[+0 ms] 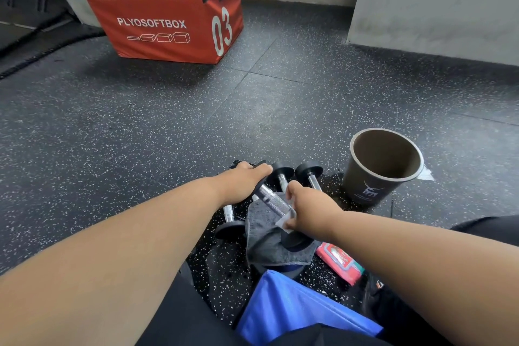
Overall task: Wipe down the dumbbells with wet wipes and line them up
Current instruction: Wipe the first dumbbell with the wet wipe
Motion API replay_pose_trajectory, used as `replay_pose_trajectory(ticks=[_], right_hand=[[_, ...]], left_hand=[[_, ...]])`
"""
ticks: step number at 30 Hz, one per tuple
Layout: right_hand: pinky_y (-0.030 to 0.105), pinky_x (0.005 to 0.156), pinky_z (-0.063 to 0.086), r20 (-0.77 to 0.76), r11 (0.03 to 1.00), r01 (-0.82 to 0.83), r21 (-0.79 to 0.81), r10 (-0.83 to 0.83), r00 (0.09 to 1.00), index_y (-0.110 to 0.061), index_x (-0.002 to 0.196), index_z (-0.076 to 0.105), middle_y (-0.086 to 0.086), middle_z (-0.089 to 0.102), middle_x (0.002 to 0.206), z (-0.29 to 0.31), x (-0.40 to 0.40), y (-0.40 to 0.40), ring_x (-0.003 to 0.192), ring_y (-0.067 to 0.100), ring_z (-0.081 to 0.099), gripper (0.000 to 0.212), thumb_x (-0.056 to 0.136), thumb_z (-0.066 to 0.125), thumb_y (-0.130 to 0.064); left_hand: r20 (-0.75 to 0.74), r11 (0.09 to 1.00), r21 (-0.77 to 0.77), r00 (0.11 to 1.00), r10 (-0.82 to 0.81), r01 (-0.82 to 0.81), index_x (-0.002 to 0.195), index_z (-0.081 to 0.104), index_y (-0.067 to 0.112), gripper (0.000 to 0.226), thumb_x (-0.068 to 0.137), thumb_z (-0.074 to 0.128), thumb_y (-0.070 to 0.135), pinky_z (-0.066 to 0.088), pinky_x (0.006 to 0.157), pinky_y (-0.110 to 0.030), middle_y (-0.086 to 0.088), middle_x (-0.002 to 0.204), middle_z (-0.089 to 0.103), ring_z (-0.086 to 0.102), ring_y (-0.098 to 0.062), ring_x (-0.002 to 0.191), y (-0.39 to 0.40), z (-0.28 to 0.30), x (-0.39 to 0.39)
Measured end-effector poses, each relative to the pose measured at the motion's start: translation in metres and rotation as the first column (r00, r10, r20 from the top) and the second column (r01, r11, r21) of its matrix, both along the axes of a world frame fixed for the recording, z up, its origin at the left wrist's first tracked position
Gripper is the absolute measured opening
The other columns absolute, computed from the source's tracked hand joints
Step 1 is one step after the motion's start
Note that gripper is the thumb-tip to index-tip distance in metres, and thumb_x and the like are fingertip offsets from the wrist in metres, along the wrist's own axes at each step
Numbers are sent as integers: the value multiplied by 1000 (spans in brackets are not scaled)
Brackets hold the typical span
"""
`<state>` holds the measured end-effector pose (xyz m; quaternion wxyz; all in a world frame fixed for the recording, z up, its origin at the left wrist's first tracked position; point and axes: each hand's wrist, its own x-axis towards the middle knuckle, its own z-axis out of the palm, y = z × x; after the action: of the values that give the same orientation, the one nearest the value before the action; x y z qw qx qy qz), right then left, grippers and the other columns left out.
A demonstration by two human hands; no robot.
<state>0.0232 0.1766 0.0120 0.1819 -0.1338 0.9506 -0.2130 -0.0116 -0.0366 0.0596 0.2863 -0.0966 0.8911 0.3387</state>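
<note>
The person sits low over the speckled rubber floor (140, 121) with one dumbbell (271, 199) raised at a slant across the lap area, probably so its knurled steel handle is free on all sides for wiping. The left hand (244, 180) closes its grip over the upper, far head of that dumbbell and seems to act as the anchor, steadying the weight. The right hand (304, 205) is wrapped around the lower part of the handle with a white wet wipe (286, 220) pinched between fingers and metal, so the wipe lies inside that grip and the bare handle runs between the two hands. The lower head rests on a grey towel (269, 244), which likely cushions it and catches moisture. Three more dumbbells (280, 174) lie on the floor just beyond and beside the hands, close together but not yet in a tidy row. The red wipes packet (341, 262) sits near the right forearm, within easy reach, and an open paper cup (383, 166) stands to the right, perhaps for used wipes.
</note>
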Motion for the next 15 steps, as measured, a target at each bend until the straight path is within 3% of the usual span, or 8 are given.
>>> replay_pose_trajectory(ticks=[3, 7, 13, 15], right_hand=[[31, 67, 40, -29, 1000, 4, -23, -5, 1000, -27, 129, 44, -9, 58, 70, -5, 2, -3, 74, 17, 60, 65, 79, 86, -33], [34, 75, 53, 83, 998, -42, -51, 46, 996, -35, 151, 39, -5, 68, 81, -2, -8, -3, 80, 15, 67, 84, 81, 86, -27], [37, 85, 59, 241, 989, -131, -62, 142, 960, -36, 151, 42, -3, 71, 96, 4, -24, 1, 87, 17, 70, 77, 85, 82, -27], [35, 83, 56, 249, 987, -154, -49, 162, 955, -33, 145, 48, -5, 70, 91, 2, -25, -2, 87, 19, 69, 68, 85, 79, -24]], left_hand=[[-11, 1000, 5, 1000, -2, 2, 152, 43, 26, 82, 94, 40, 84, 36, 104, -49, -5, 140, 57, 51, -30, 129, 1, 1, 1], [-1, 1000, 2, 1000, -3, 3, 155, 41, 26, 82, 96, 39, 82, 35, 106, -50, -5, 141, 55, 50, -30, 131, 0, 0, 1], [-6, 1000, 2, 1000, -4, 4, 151, 43, 28, 77, 96, 40, 82, 38, 108, -50, -4, 135, 60, 54, -29, 127, 1, 1, 3], [-9, 1000, 2, 1000, -25, 25, 147, 45, 28, 75, 95, 39, 81, 40, 100, -49, -1, 126, 61, 56, -27, 119, 1, 3, 3]])
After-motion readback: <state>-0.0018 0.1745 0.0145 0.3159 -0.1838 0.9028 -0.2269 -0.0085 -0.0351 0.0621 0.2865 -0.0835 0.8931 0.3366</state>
